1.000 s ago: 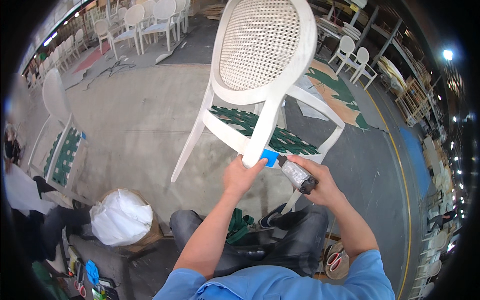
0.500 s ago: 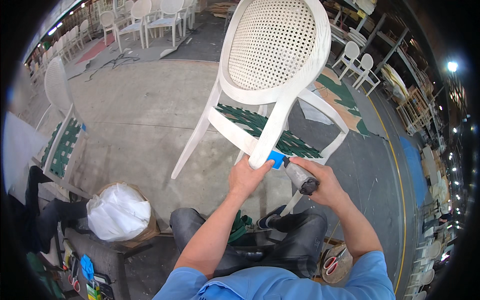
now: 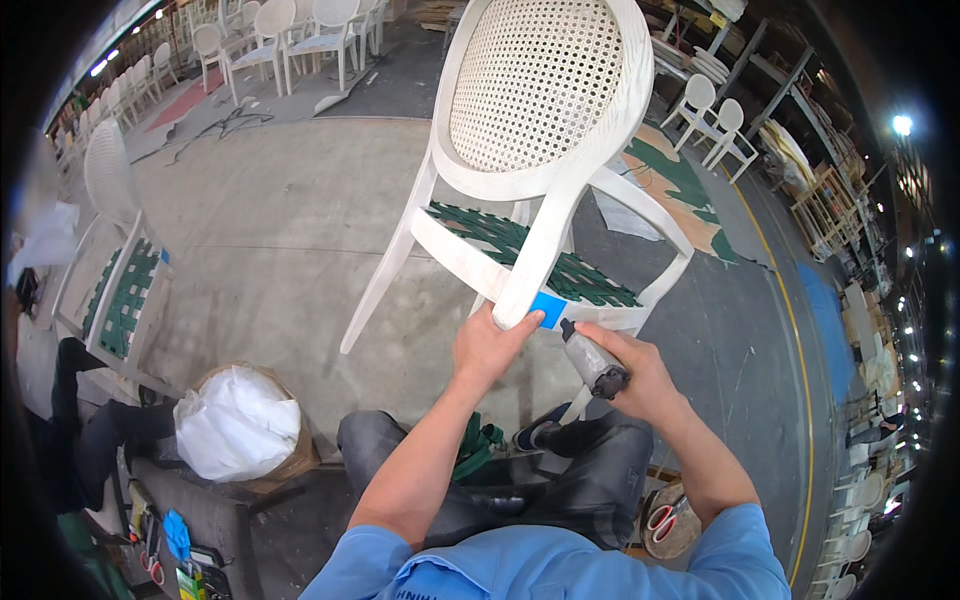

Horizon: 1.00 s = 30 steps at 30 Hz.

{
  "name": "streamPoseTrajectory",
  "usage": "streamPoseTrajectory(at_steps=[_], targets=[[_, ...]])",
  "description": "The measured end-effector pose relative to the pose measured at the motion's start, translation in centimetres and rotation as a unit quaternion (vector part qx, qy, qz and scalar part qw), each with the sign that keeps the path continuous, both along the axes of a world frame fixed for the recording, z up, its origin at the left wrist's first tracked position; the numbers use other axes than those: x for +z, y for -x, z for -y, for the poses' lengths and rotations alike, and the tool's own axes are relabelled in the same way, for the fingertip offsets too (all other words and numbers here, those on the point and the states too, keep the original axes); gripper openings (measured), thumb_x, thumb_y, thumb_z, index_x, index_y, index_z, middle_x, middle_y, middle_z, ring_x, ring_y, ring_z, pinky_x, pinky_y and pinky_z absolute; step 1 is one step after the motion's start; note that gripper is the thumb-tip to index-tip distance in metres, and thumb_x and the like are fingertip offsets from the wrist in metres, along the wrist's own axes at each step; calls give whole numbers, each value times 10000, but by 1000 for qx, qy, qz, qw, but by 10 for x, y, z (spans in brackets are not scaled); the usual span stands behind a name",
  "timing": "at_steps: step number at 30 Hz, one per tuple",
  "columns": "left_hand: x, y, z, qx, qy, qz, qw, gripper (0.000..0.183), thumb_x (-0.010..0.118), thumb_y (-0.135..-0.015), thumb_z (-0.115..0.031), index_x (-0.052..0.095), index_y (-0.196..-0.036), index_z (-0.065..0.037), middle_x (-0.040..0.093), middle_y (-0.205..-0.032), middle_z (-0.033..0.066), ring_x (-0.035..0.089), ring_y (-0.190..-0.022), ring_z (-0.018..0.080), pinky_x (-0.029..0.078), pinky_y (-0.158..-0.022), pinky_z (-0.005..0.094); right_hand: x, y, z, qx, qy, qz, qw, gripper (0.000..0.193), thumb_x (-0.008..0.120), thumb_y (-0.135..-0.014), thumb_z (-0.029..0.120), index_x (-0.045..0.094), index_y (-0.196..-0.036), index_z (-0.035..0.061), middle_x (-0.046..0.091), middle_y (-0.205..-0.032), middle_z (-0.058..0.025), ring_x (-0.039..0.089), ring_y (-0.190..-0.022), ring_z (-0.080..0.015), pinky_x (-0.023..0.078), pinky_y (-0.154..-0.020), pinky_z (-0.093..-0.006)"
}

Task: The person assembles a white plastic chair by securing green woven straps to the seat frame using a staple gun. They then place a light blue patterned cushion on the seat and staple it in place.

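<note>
A white armchair [image 3: 548, 222] with an oval cane back and green webbing seat [image 3: 530, 250] stands tilted in front of me. My left hand [image 3: 487, 348] is wrapped round the chair's near back leg, thumb against the lower edge of a blue square patch [image 3: 548, 308] on the seat rail. My right hand [image 3: 640, 375] grips what looks like a staple gun [image 3: 594, 362], with a grey barrel and black ends. Its black nose lies just right of the blue patch, a small gap from the rail.
At left stands another webbed chair [image 3: 125, 290], beside a person's dark-clothed legs. A box holding a white plastic bag [image 3: 235, 425] sits near my left knee. Red-handled scissors [image 3: 662, 522] lie on a round stool at right. More white chairs [image 3: 330, 30] line the back.
The staple gun's nose has drawn back from the blue patch, uncovering more of it. My right hand has moved slightly left and down; my left still grips the leg.
</note>
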<state>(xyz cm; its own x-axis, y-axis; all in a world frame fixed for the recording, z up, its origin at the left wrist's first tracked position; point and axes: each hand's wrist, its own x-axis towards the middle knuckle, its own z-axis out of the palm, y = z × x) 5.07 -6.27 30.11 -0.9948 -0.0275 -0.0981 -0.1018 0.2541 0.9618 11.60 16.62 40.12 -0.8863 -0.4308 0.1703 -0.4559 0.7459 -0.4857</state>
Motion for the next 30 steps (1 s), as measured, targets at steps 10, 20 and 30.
streamPoseTrajectory(at_steps=[10,20,30], targets=[[2,-1,-1,19,-6,-5,1000,624,845,-831,-527,773,-1189,-22,800,-1037,177,769,-1000,293,567,-881,407,-11,0,5,14,-13,-11,1000,834,826,-771,43,568,-1535,257,702,-1088,-159,721,-978,-411,575,-848,-455],[-1,1,1,15,6,-9,1000,673,837,-827,-552,762,-1187,11,797,-1030,185,771,-995,310,572,-875,414,-10,-1,10,10,-31,-9,999,828,819,-763,35,576,-1525,249,690,-1066,-162,715,-973,-424,571,-833,-467],[2,0,2,-1,4,-8,1000,714,829,-829,-572,746,-1222,18,792,-1049,195,767,-1017,318,573,-881,423,-11,-2,14,-5,-40,-22,999,804,806,-773,42,585,-1513,265,702,-1051,-151,721,-977,-411,576,-842,-467]])
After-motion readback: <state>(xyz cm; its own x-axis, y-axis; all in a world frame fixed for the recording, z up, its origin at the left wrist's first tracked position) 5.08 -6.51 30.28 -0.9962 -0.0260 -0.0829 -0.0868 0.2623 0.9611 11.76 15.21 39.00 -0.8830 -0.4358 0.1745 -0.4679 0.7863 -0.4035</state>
